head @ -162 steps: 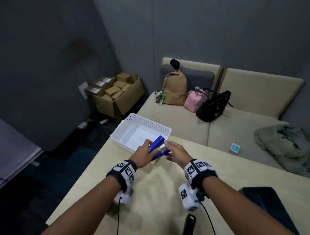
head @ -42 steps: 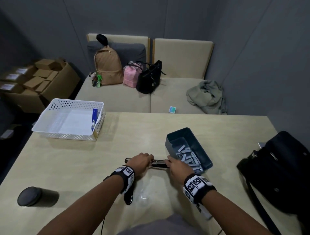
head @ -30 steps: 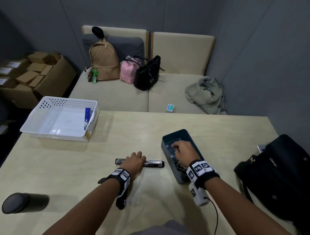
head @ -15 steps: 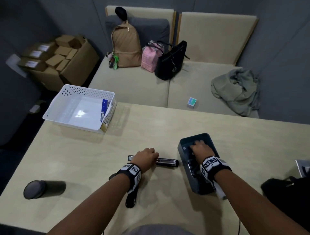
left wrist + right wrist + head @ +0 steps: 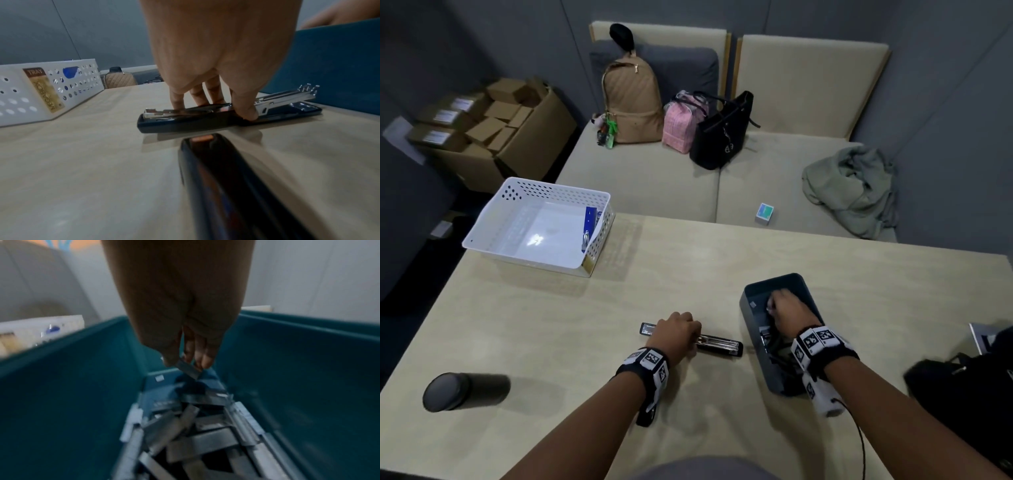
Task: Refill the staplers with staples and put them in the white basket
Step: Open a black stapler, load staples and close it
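From the head view we see the white basket [image 5: 536, 226] left of and beyond the black stapler [image 5: 717, 344], holding one blue stapler [image 5: 589, 222]. The left hand [image 5: 677, 334] clamps the black stapler, opened flat, long axis left-right. Only the right wrist view shows the right hand [image 5: 180, 308] pinching one staple strip [image 5: 188, 369] inside the bin [image 5: 61, 386], right of the stapler.
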The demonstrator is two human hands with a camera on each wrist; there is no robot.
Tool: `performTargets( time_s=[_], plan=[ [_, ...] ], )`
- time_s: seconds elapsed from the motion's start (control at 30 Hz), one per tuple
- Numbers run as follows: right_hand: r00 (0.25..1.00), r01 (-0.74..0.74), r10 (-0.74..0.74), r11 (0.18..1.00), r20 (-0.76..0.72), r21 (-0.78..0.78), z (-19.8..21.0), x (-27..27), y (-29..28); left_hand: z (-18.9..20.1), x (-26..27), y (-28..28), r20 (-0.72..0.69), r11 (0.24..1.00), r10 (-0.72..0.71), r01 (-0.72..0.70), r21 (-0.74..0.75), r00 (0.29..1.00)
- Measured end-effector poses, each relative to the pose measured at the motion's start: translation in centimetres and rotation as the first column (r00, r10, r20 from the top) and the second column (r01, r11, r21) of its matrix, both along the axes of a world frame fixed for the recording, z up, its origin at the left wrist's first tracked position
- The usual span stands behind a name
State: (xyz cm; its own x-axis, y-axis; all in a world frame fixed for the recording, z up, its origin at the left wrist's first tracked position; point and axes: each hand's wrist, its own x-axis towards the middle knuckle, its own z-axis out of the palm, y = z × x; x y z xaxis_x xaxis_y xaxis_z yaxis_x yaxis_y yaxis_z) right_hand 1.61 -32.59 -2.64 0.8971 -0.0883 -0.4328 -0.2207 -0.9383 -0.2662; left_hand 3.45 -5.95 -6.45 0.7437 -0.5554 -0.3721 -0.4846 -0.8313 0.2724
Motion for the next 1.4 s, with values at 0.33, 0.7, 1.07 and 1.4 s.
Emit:
performTargets(
  time_s=[0.33, 0.7, 1.07, 1.4],
  plan=[
    [0.939, 0.179, -0.282, 0.889, 0.196, 0.423, 5.8, -2.3, 4.7, -0.8, -4.3, 2.5, 0.039, 0.996, 0.034, -0.031, -0.083, 0.999],
    [0.996, -0.081, 0.062, 0.909, 0.059, 0.409, 2.0, -7.4, 12.0, 0.2, -5.5, 3.9, 0.059, 1.000, -0.017, 0.016, 0.016, 0.998],
    [0.998, -0.017, 0.003, 0.972, 0.062, 0.233, -0.1, -10.2, 12.3, 0.7, -5.5, 3.4, 0.043, 0.998, -0.020, 0.018, 0.060, 0.999],
    [0.995, -0.075, 0.069, 0.994, 0.072, 0.080, -0.4, -9.8, 13.3, 1.3, -5.2, 2.9, 0.007, 0.995, -0.031, 0.030, 0.097, 0.999]
  ],
)
